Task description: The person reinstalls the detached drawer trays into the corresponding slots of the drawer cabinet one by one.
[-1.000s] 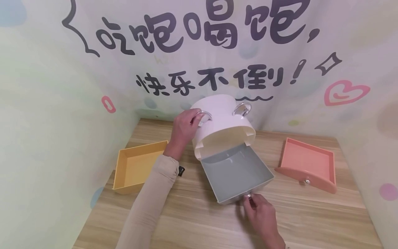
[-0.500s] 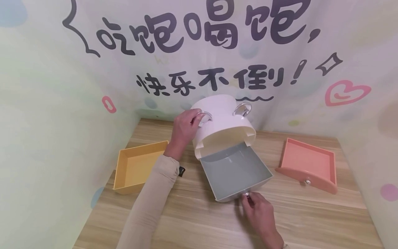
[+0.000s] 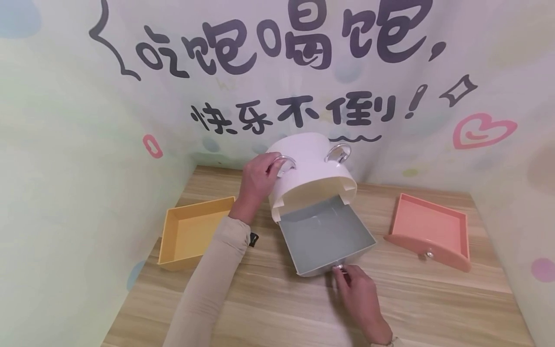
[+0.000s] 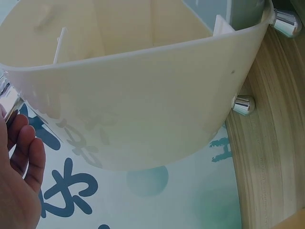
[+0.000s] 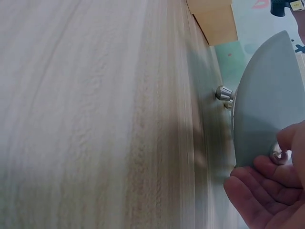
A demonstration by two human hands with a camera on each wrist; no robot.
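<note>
A white rounded cabinet (image 3: 310,156) with two silver loop handles stands at the back of the table, its front opening facing me. My left hand (image 3: 257,180) grips the left loop handle (image 3: 286,163). Partly inside the opening is a grey drawer (image 3: 327,236), most of its length sticking out toward me. The fingers of my right hand (image 3: 361,295) pinch the silver knob (image 5: 279,153) on the drawer's front. In the left wrist view, the cabinet's side (image 4: 143,105) and a silver foot (image 4: 243,105) show beside my left hand (image 4: 23,176).
To the left a yellow drawer (image 3: 191,231) lies on the wooden table (image 3: 269,299), partly behind my left sleeve. On the right sits a pink drawer (image 3: 433,221) with a silver knob. A wall covering with large writing (image 3: 299,111) rises directly behind the cabinet.
The grey drawer has slid slightly farther into the white cabinet, with my right hand moving along on its knob. My left hand stays on the loop handle.
</note>
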